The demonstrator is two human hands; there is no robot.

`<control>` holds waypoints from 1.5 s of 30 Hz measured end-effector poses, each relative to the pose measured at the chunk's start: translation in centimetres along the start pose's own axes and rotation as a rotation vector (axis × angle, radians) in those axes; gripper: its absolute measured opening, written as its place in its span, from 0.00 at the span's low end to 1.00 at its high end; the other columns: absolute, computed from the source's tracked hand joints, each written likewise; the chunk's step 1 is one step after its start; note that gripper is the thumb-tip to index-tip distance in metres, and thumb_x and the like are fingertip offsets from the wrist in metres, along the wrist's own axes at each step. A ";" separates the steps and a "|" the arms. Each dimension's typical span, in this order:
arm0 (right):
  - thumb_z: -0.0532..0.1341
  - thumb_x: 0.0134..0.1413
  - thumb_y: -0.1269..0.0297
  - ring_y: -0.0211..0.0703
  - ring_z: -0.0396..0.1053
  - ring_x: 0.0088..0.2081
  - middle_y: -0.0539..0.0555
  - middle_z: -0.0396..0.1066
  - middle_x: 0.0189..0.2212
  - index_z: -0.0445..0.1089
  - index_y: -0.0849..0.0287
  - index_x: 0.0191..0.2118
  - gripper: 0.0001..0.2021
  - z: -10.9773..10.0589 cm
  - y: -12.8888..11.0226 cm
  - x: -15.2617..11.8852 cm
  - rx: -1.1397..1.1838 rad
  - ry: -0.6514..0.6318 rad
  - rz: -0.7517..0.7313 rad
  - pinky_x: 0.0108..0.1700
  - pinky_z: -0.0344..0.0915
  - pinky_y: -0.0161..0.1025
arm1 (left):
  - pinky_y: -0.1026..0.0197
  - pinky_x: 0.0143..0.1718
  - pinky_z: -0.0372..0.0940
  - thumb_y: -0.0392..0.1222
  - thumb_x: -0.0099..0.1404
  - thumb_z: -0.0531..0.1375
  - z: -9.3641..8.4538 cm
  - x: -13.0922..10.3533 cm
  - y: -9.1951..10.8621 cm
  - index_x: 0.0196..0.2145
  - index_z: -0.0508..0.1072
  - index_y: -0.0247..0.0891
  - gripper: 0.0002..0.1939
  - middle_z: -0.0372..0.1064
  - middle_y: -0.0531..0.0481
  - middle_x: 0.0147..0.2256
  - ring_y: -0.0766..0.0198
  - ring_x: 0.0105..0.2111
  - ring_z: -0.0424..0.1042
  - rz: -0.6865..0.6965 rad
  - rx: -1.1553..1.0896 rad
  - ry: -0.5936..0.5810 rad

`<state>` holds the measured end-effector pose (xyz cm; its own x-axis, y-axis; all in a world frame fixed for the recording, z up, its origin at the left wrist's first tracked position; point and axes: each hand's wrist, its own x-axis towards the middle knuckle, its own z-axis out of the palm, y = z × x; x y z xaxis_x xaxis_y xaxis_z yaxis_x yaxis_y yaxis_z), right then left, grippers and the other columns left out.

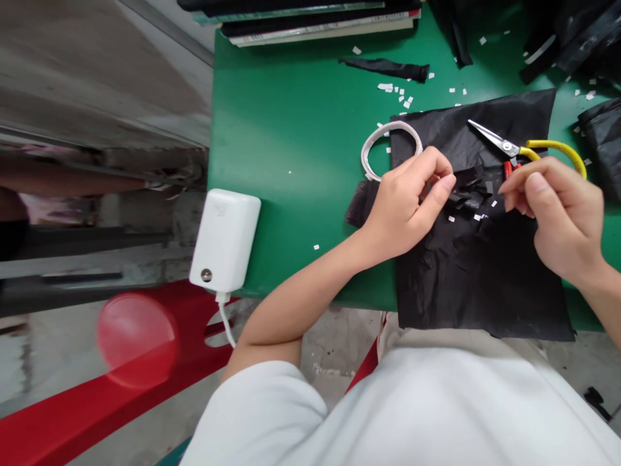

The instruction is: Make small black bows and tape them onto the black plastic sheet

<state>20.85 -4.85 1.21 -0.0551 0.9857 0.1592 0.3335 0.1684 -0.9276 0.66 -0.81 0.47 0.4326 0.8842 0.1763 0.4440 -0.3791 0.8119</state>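
Observation:
My left hand (412,200) is closed, with its thumb and forefinger pressed together above a black sheet (485,278). What it pinches, if anything, I cannot make out. Small black scraps (470,191) lie in a heap beside those fingertips. On the right, my right hand (565,217) has its fingers curled in with the thumb against them; anything inside is hidden. Scissors (507,147) with yellow and red handles lie just beyond it, partly covered by its fingers. A roll of white tape (366,152) rests on the sheet's left edge, behind my left hand.
A white power bank (226,239) with a cable sits at the green table's (291,129) left edge. Books (325,29) are stacked at the back. Black strips (388,68), white paper bits (407,102) and dark plastic (592,45) lie around. A red chair (72,401) stands lower left.

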 end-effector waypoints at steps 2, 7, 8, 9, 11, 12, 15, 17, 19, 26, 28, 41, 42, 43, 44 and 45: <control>0.55 0.65 0.60 0.41 0.64 0.28 0.51 0.66 0.25 0.70 0.53 0.32 0.11 -0.3 0.0 0.3 0.000 0.065 0.012 0.32 0.59 0.42 | 0.59 0.38 0.66 0.42 0.70 0.51 -0.1 0.2 -0.4 0.32 0.64 0.40 0.09 0.68 0.49 0.32 0.63 0.34 0.69 0.038 0.141 0.041; 0.58 0.62 0.60 0.42 0.63 0.27 0.52 0.65 0.25 0.67 0.53 0.31 0.08 -1.0 0.0 0.7 -0.110 0.077 0.011 0.30 0.57 0.43 | 0.59 0.41 0.64 0.38 0.69 0.52 0.1 0.5 -1.0 0.34 0.66 0.38 0.06 0.70 0.48 0.34 0.63 0.36 0.69 0.101 0.289 0.019; 0.58 0.62 0.61 0.42 0.62 0.27 0.52 0.65 0.25 0.67 0.54 0.30 0.09 -1.1 0.1 0.7 -0.159 0.071 0.006 0.30 0.56 0.42 | 0.59 0.42 0.64 0.38 0.69 0.53 0.2 0.5 -1.0 0.34 0.66 0.38 0.05 0.70 0.48 0.34 0.63 0.36 0.69 0.107 0.294 0.007; 0.58 0.62 0.61 0.42 0.62 0.27 0.52 0.66 0.25 0.67 0.54 0.30 0.08 -1.2 0.2 0.8 -0.218 0.060 -0.007 0.30 0.56 0.42 | 0.59 0.42 0.64 0.38 0.69 0.53 0.2 0.5 -1.0 0.34 0.67 0.38 0.05 0.70 0.49 0.34 0.63 0.36 0.70 0.113 0.296 -0.003; 0.57 0.61 0.65 0.42 0.62 0.26 0.53 0.66 0.25 0.67 0.54 0.31 0.07 -1.4 0.5 1.0 -0.335 0.013 -0.061 0.30 0.56 0.42 | 0.60 0.43 0.64 0.38 0.69 0.53 0.4 0.4 -1.0 0.34 0.68 0.37 0.06 0.71 0.49 0.33 0.63 0.35 0.70 0.121 0.297 -0.023; 0.57 0.60 0.67 0.42 0.63 0.27 0.53 0.67 0.25 0.67 0.55 0.32 0.06 -1.6 0.6 1.1 -0.389 -0.025 -0.110 0.30 0.57 0.42 | 0.60 0.43 0.64 0.37 0.69 0.54 0.4 0.4 -0.9 0.34 0.68 0.36 0.06 0.72 0.49 0.33 0.64 0.35 0.70 0.126 0.295 -0.028; 0.60 0.55 0.71 0.44 0.65 0.29 0.53 0.69 0.26 0.68 0.56 0.36 0.04 -2.2 1.2 1.7 -0.532 -0.210 -0.327 0.31 0.60 0.42 | 0.62 0.43 0.64 0.37 0.68 0.55 0.6 0.3 -1.0 0.35 0.70 0.35 0.06 0.73 0.50 0.33 0.65 0.34 0.70 0.137 0.285 -0.042; 0.61 0.52 0.69 0.47 0.64 0.32 0.55 0.70 0.29 0.69 0.56 0.39 0.07 -2.7 1.5 2.0 -0.609 -0.376 -0.439 0.35 0.62 0.44 | 0.62 0.43 0.64 0.37 0.68 0.55 0.6 0.3 -1.0 0.36 0.71 0.35 0.06 0.73 0.50 0.34 0.65 0.35 0.70 0.136 0.286 -0.052; 0.61 0.52 0.67 0.48 0.65 0.34 0.56 0.69 0.31 0.69 0.56 0.41 0.09 -3.0 1.8 2.3 -0.621 -0.517 -0.469 0.40 0.63 0.47 | 0.61 0.44 0.64 0.38 0.69 0.55 0.6 0.4 -1.0 0.37 0.71 0.35 0.07 0.74 0.49 0.34 0.64 0.36 0.70 0.129 0.294 -0.061; 0.58 0.56 0.63 0.48 0.63 0.37 0.55 0.68 0.34 0.73 0.50 0.42 0.09 -3.1 2.3 2.1 -0.657 -0.641 -0.502 0.44 0.62 0.48 | 0.57 0.48 0.64 0.37 0.70 0.51 0.3 0.5 -0.7 0.41 0.72 0.35 0.10 0.75 0.48 0.37 0.61 0.39 0.71 0.108 0.353 -0.108; 0.59 0.56 0.63 0.48 0.63 0.37 0.55 0.67 0.33 0.74 0.51 0.40 0.08 -3.1 2.4 2.1 -0.645 -0.640 -0.494 0.45 0.61 0.48 | 0.56 0.48 0.64 0.36 0.70 0.51 0.2 0.5 -0.7 0.42 0.71 0.35 0.10 0.74 0.47 0.39 0.61 0.40 0.71 0.102 0.349 -0.100; 0.60 0.58 0.64 0.49 0.66 0.37 0.57 0.67 0.31 0.71 0.56 0.43 0.08 -2.4 2.7 2.4 -0.651 -0.259 -0.487 0.42 0.66 0.47 | 0.63 0.32 0.60 0.37 0.63 0.55 -0.2 -0.9 1.3 0.35 0.64 0.37 0.02 0.64 0.53 0.26 0.66 0.27 0.64 0.117 0.256 -0.122; 0.60 0.58 0.64 0.50 0.66 0.37 0.56 0.66 0.31 0.71 0.55 0.44 0.09 -2.2 2.8 2.3 -0.668 -0.229 -0.472 0.42 0.66 0.47 | 0.64 0.30 0.58 0.37 0.63 0.55 -0.2 -1.0 1.5 0.34 0.64 0.37 0.02 0.63 0.55 0.24 0.67 0.25 0.63 0.102 0.243 -0.189; 0.59 0.59 0.63 0.50 0.65 0.37 0.56 0.66 0.32 0.70 0.53 0.46 0.09 -2.0 2.9 2.3 -0.698 -0.241 -0.443 0.42 0.65 0.48 | 0.65 0.28 0.56 0.38 0.64 0.55 -0.3 -1.0 1.6 0.34 0.64 0.37 0.02 0.62 0.56 0.23 0.68 0.23 0.62 0.079 0.238 -0.261; 0.59 0.60 0.62 0.51 0.65 0.37 0.56 0.66 0.32 0.70 0.52 0.46 0.10 -1.8 3.0 2.2 -0.720 -0.231 -0.433 0.42 0.65 0.49 | 0.65 0.27 0.54 0.39 0.63 0.56 -0.3 -1.0 1.8 0.34 0.65 0.37 0.03 0.62 0.56 0.22 0.68 0.22 0.61 0.050 0.247 -0.328; 0.59 0.60 0.62 0.52 0.65 0.38 0.56 0.66 0.33 0.70 0.51 0.47 0.11 -1.8 3.0 2.1 -0.745 -0.252 -0.419 0.42 0.65 0.50 | 0.65 0.26 0.52 0.41 0.63 0.57 -0.3 -1.0 1.9 0.34 0.65 0.37 0.05 0.62 0.56 0.21 0.69 0.21 0.61 0.018 0.272 -0.383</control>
<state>23.38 -2.31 -0.63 -0.4856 0.8296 0.2756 0.7601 0.5564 -0.3358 0.80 -2.38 2.04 0.6777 0.7320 -0.0701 0.6009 -0.4963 0.6265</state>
